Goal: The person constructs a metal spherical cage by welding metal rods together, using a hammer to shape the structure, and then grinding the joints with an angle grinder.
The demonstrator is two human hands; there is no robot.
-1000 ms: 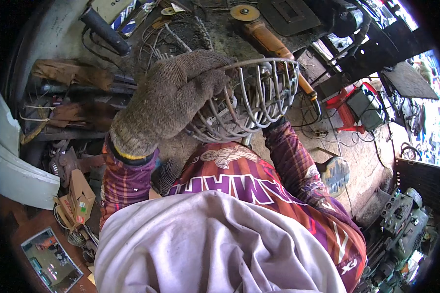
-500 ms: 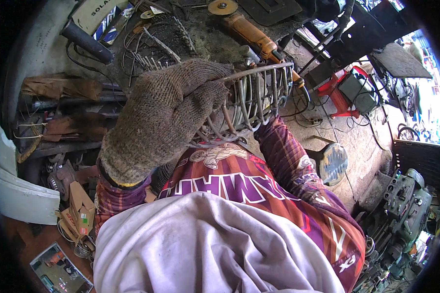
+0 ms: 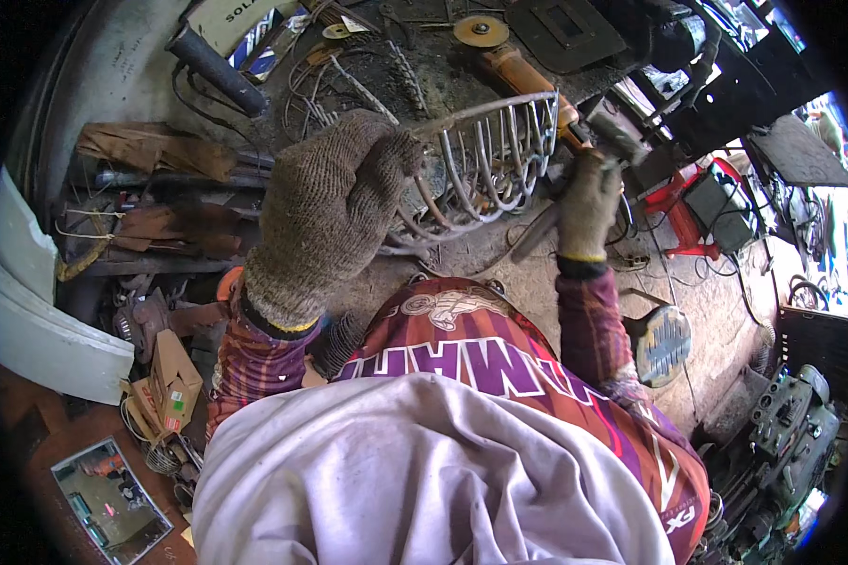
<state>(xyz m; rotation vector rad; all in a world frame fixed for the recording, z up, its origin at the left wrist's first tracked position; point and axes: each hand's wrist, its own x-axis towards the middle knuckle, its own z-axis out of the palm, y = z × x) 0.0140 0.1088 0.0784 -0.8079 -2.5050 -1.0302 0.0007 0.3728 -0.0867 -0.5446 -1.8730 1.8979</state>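
Observation:
My left hand (image 3: 334,207), in a thick brown knitted glove, is closed on the rim of a basket-like cage of bent metal rods (image 3: 481,160). The cage is tilted, its ribs curving to the right of the glove. To the right of the cage, my gloved right hand (image 3: 589,202) is raised and wrapped round a hammer (image 3: 534,234). The handle sticks out on the left of the fist, and the blurred metal head is above it. Hammer and cage are apart.
Behind the cage, an orange angle grinder (image 3: 523,75) lies on the dark workbench among loose rods. A red plastic stool (image 3: 674,202) stands to the right, near a round metal-topped stand (image 3: 664,346). Greasy machinery (image 3: 791,414) is at lower right, a cardboard box (image 3: 171,377) at left.
My right hand has come out from behind the cage and swung up and right with the hammer. My left hand and the cage have shifted slightly, still together.

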